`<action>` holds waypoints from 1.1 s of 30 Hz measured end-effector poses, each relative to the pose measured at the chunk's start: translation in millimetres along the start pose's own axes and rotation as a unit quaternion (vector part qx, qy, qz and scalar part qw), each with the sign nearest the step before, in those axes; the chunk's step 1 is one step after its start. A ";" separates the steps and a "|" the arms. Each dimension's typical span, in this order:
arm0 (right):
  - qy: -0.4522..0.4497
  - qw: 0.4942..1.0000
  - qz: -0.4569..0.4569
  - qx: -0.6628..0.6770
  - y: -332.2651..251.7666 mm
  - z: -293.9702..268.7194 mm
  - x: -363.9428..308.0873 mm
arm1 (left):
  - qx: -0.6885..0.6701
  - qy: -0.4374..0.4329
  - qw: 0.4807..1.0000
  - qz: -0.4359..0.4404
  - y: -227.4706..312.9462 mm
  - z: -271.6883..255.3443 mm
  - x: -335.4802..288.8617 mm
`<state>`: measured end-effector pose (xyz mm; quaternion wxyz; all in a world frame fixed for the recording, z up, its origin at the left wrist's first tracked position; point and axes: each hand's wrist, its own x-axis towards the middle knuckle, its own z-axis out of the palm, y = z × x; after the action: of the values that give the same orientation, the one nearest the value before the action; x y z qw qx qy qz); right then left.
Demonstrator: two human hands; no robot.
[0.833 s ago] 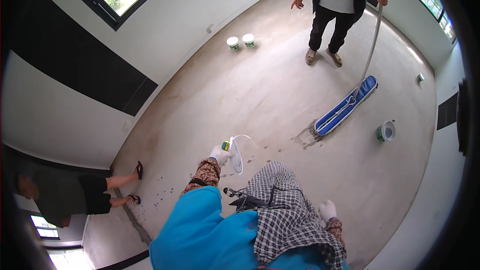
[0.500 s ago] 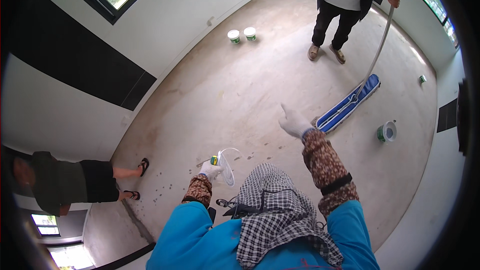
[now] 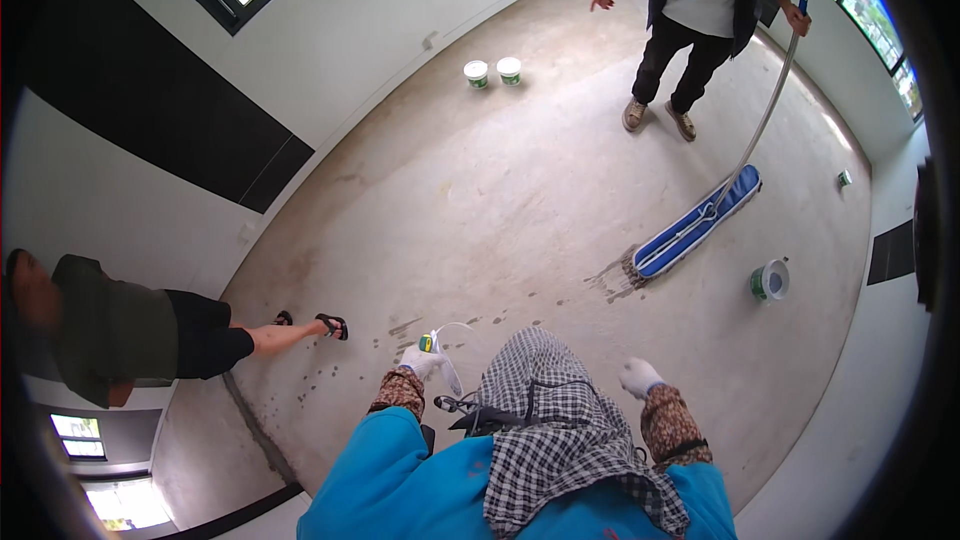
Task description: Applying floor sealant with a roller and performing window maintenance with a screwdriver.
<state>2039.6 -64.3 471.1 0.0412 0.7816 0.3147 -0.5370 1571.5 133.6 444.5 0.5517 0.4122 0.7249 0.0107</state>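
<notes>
Two things, a yellow-green tool (image 3: 427,343) and white plastic piece (image 3: 453,377), sit near left, clasped by the left hand (image 3: 420,362) (slackening could drop either); for the right hand (image 3: 640,378), closure and contents are unclear.

The left hand (image 3: 423,360) and right hand (image 3: 640,378) wear white; the small object (image 3: 427,343) in the left fingers shows green and yellow. Behind the fingers, the sleeves (image 3: 398,392) are mottled brown. Beyond the right fingers, the mop head (image 3: 695,235) is blue, edged in white.
</notes>
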 end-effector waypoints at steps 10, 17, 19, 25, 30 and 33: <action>0.075 0.975 0.090 0.191 163.5 142.8 -110.5 | 0.017 -0.082 0.996 0.031 88.2 12.6 6.2; 0.168 0.962 0.004 0.214 195.3 196.9 -56.6 | 0.115 -0.132 0.982 0.078 132.9 41.8 12.4; 0.219 0.931 0.016 0.293 184.5 193.0 -52.0 | 0.130 -0.133 0.980 0.073 132.8 45.8 20.8; 0.162 0.935 0.038 0.313 126.3 150.5 -92.5 | 0.100 -0.114 0.984 0.091 124.3 39.1 16.5; 0.168 0.921 0.071 0.343 121.0 157.2 -76.4 | 0.042 -0.092 0.987 0.125 119.2 66.4 66.0; 0.165 0.909 0.092 0.371 117.5 150.1 -75.9 | 0.023 -0.100 0.983 0.152 160.8 75.0 60.1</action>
<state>1963.4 -252.6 441.6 -0.2553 0.8432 0.0219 -0.4725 1723.2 243.4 443.3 0.6039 0.5293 0.5948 0.0368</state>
